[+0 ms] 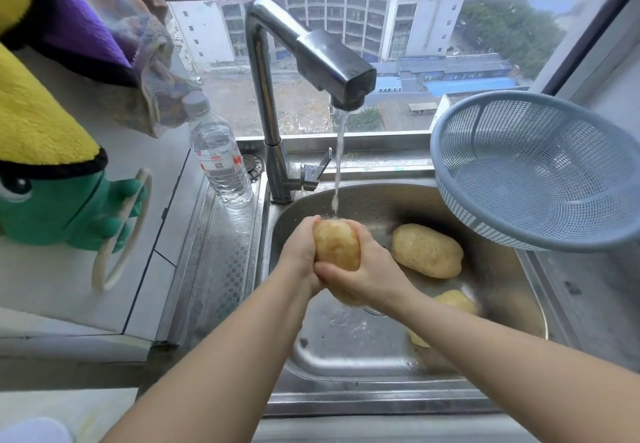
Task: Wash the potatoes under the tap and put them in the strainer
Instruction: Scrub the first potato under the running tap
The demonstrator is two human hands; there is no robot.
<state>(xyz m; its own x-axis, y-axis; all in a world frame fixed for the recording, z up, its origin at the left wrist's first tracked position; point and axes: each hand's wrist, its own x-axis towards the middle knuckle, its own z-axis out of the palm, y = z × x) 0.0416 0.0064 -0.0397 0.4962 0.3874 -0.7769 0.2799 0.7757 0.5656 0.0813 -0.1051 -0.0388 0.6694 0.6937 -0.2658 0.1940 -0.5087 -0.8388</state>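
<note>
Both my hands hold one yellow potato [336,245] upright over the steel sink [346,356], right under the running tap [332,65]. My left hand [299,252] wraps its left side and my right hand [367,273] curls round its lower right. Water falls onto the potato's top. A second potato [426,250] lies in the basin to the right. A third potato [453,300] lies lower right, partly hidden behind my right forearm. The blue-grey strainer [533,172] sits tilted on the sink's right rim and holds nothing.
A clear water bottle [220,162] stands on the drainboard left of the tap. Yellow, purple and green cloths [52,138] hang over the left counter. A window lies behind the sink.
</note>
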